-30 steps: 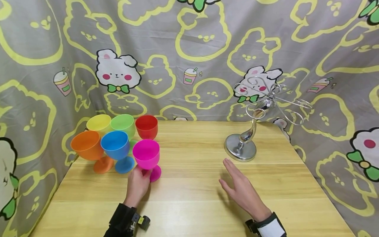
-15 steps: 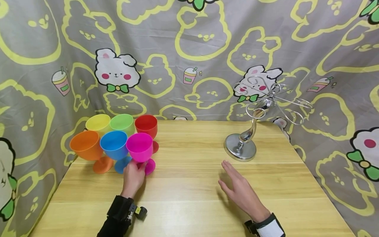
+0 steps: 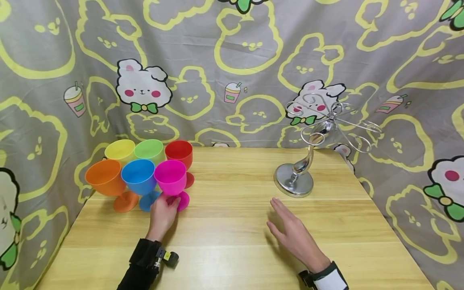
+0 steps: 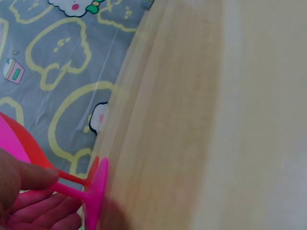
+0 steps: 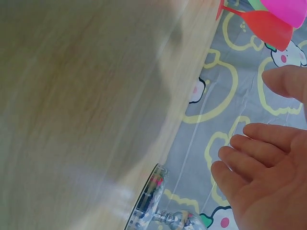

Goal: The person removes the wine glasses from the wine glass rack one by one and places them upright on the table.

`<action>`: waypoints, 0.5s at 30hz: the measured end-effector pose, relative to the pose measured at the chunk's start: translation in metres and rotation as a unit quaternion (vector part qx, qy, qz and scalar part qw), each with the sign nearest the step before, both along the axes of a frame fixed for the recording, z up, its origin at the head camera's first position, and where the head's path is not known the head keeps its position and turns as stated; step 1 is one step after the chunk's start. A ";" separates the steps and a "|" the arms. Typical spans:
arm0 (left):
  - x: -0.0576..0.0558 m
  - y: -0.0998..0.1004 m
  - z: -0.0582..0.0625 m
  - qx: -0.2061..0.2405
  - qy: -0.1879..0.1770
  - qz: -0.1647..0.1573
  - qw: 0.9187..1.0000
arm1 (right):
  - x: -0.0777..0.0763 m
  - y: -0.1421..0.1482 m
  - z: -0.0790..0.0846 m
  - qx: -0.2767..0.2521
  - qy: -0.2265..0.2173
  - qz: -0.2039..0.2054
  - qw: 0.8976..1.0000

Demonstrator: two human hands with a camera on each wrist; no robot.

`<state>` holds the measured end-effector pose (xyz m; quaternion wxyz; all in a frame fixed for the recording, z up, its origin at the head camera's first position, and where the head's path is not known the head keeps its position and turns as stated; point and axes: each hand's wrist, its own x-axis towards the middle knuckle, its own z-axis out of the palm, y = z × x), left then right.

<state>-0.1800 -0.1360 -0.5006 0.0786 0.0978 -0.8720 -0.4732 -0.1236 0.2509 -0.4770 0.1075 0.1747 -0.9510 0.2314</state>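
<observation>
With thumb and fingers my left hand [image 3: 162, 215] pinches the stem of a pink plastic goblet [image 3: 170, 177], which stands upright at the front right of a group of goblets. In the left wrist view the thumb lies over the pink stem, close by the base. Left of it stand a blue goblet [image 3: 138, 177] and an orange goblet [image 3: 105, 177]; behind are a red goblet [image 3: 179, 154], a green goblet [image 3: 149, 150] and a yellow goblet [image 3: 119, 150]. My right hand [image 3: 297, 237] holds nothing, fingers straight and thumb apart, in front of a chrome rack [image 3: 294, 181].
The chrome rack has a round base, a curved stem and looped wire arms [image 3: 331, 117] spreading at its top. Under everything is a light wooden table [image 3: 224, 233]. A grey patterned curtain [image 3: 203, 52] surrounds the table's back and sides.
My left hand has moved the pink goblet back and to the left, in front of the red one and close beside the blue one. The right hand has barely moved.
</observation>
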 end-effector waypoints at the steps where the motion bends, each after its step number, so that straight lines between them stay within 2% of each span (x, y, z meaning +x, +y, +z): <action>1: 0.002 -0.001 0.000 0.013 -0.004 -0.005 1.000 | 0.000 0.000 0.000 0.000 0.000 0.000 1.000; 5: 0.016 -0.001 0.004 0.080 -0.024 -0.019 0.996 | -0.001 0.001 0.000 0.003 -0.002 -0.001 1.000; 7: 0.026 0.001 0.006 0.091 -0.033 -0.020 0.995 | -0.002 0.001 0.000 0.002 -0.002 -0.004 1.000; 11: 0.048 0.011 0.009 0.042 -0.044 -0.017 0.998 | -0.004 0.000 0.000 -0.005 0.000 -0.011 1.000; 15: 0.064 0.029 0.013 -0.015 -0.011 -0.040 0.999 | -0.008 -0.005 0.001 -0.013 -0.001 -0.012 1.000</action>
